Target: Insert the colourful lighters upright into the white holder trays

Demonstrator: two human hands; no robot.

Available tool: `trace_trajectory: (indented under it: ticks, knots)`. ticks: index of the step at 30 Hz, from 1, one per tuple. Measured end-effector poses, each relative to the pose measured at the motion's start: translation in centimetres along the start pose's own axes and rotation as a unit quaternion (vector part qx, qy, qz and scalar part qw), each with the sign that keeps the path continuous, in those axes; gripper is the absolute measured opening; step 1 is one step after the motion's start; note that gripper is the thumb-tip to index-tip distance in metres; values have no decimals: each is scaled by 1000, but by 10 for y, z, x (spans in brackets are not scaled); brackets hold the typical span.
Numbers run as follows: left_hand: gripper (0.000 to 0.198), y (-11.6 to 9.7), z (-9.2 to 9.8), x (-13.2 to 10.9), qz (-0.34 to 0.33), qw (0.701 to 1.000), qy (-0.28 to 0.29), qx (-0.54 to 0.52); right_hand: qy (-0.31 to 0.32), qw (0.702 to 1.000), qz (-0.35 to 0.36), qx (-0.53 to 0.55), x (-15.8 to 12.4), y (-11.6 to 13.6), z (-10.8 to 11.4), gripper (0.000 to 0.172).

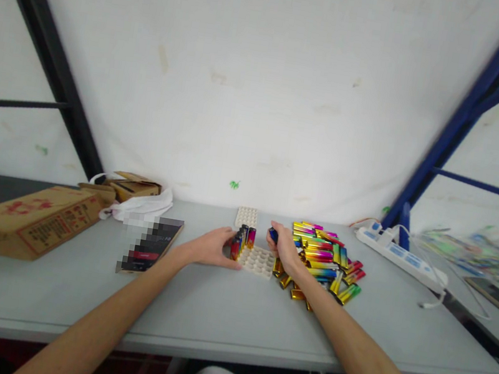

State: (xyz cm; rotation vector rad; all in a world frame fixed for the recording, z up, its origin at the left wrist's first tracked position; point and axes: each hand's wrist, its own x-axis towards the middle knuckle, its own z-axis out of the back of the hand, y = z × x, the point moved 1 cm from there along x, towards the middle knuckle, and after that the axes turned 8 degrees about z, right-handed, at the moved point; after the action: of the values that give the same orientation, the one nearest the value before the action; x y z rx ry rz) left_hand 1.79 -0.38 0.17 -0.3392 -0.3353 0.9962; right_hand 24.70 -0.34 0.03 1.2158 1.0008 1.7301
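A pale tray (259,262) with rows of holes lies on the table in front of me. At its left end several shiny lighters (235,247) stand upright, and another lighter (251,238) stands at the back. My left hand (214,246) is curled round the tray's left end, thumb along the front edge, steadying it. Just right of the tray, my right hand (284,246) pinches a dark blue lighter (273,235), held above the table. Beside and partly beneath that hand spreads a loose pile of metallic, rainbow-coloured lighters (324,256).
A second holed tray (247,217) lies by the wall. On the left are a phone (155,245), a white bag (144,207), and cardboard boxes (36,219). A white power strip (402,257) with cables lies right of the pile, near a blue frame post (447,136).
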Motion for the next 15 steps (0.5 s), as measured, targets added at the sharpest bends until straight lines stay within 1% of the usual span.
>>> trace_trajectory:
  ticks: [3, 8, 12, 15]
  knots:
    - [71, 0, 0, 0, -9, 1000, 2, -1, -32, 998, -18, 43, -1, 2, 1, 48]
    - [68, 1, -1, 1, -2, 1000, -1, -3, -18, 999, 9, 27, -1, 2, 1, 47]
    - [70, 2, -1, 1, -5, 1000, 3, -6, -36, 999, 3, 30, 1, -1, 0, 53]
    - [69, 2, -1, 1, -4, 1000, 7, 2, -27, 999, 8, 39, 1, -1, 0, 60]
